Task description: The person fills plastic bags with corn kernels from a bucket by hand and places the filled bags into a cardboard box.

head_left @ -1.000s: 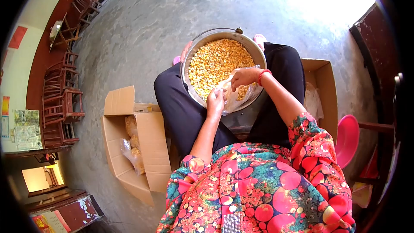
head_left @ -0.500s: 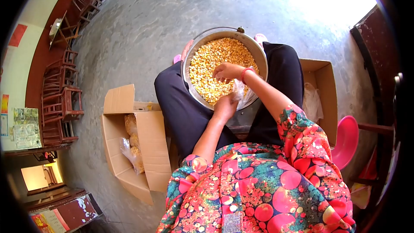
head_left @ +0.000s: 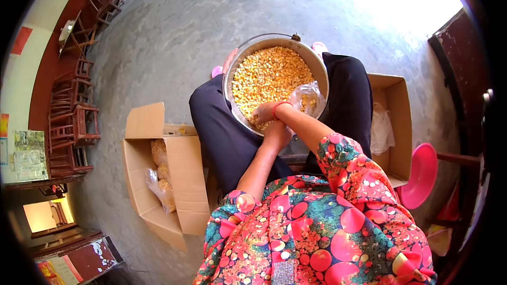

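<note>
A metal pot (head_left: 320,63) full of yellow corn kernels (head_left: 272,71) stands between my knees. My right hand (head_left: 265,113), with a red bracelet at the wrist, reaches down at the near side of the kernels; its fingers curl into them and are partly hidden. Just below it, my left hand (head_left: 278,134) is at the pot's near rim, its fingertips covered by my right wrist. A clear plastic bag (head_left: 309,98) with some kernels in it spreads out over the pot's right side, its gathered end running behind my right wrist towards my left hand.
To the left an open cardboard box (head_left: 190,179) holds several filled plastic bags (head_left: 165,189). Another cardboard box (head_left: 398,126) on the right contains a clear bag (head_left: 381,129). A pink basin (head_left: 420,177) is beside it. Wooden chairs (head_left: 74,126) line the left wall.
My right hand has moved left and nearer to me, down into the kernels, crossing over my left hand. The plastic bag now lies more open and farther up along the pot's right side.
</note>
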### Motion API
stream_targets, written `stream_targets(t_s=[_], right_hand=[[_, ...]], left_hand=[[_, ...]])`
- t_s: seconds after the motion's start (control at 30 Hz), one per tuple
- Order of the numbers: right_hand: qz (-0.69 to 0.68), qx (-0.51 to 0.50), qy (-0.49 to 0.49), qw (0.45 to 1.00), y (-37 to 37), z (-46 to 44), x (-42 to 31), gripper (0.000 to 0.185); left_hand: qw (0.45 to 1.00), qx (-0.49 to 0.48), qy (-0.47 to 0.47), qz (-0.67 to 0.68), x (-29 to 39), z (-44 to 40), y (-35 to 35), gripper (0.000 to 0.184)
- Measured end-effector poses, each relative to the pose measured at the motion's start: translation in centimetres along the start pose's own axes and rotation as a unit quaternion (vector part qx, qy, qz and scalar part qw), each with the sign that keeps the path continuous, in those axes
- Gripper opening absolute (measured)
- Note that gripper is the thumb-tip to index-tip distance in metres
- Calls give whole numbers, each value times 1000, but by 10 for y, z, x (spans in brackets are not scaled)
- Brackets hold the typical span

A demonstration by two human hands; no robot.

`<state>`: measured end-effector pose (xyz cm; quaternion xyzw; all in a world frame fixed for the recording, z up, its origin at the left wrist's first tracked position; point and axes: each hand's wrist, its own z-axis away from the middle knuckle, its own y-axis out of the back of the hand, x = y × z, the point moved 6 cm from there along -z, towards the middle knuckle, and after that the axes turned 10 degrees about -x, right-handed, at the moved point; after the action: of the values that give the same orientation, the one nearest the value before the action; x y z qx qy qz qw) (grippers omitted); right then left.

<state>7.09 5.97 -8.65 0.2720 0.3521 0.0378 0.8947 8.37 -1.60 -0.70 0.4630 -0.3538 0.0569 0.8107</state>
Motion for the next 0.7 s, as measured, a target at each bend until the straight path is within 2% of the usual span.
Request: stream_targets(t_s=[0.13, 0.17, 0.2, 0.23, 0.3, 0.33, 0.4, 0.43, 0.47, 0.53, 0.57, 0.6, 0.63, 0.67, 0.7], right_hand=[[-62, -37, 55, 996, 2, 31, -13, 23], [-33, -43, -13, 998, -1, 29, -5, 21], [-33, -43, -12, 998, 0, 32, -7, 21], [-102, -28, 14, 994, 4, 37, -11, 22], [-213, 18, 84, 973, 15, 41, -12, 25], [-212, 20, 84, 974, 13, 43, -9, 25], [-442, 126, 79, 885, 22, 57, 5, 25], [-474, 97, 87, 871, 25, 64, 7, 22], [-472, 101, 86, 871, 28, 69, 12, 22], [-396, 122, 164, 895, 38, 83, 16, 27], [3, 289, 238, 927, 54, 108, 4, 33], [12, 291, 237, 927, 56, 116, 5, 33], [-168, 248, 222, 928, 59, 123, 9, 28], [-358, 160, 173, 903, 57, 125, 14, 23], [-540, 105, 99, 829, 53, 133, 17, 20]], left_hand=[[1000, -25, -7, -16, 5, 3, 4, 22], [1000, -25, -7, -17, 7, 4, 5, 22], [999, -48, 10, -12, 10, 4, 7, 20], [997, -70, 26, -8, 10, 4, 7, 20], [999, -51, 15, -7, 12, 6, 10, 18], [999, -32, 3, -6, 15, 7, 13, 18], [999, -2, -11, 39, 11, 6, 11, 18], [996, 27, -22, 85, 7, 5, 11, 19], [996, 28, -26, 84, 5, 4, 9, 19], [996, 16, 11, 87, -5, -3, 5, 21], [994, 3, 42, 100, -12, -6, 3, 20], [996, 21, 30, 84, -15, -8, 3, 19], [995, 49, 12, 92, -19, -9, 3, 19], [992, 80, -7, 101, -22, -11, 5, 19], [989, 82, 6, 125, -29, -14, 4, 17]])
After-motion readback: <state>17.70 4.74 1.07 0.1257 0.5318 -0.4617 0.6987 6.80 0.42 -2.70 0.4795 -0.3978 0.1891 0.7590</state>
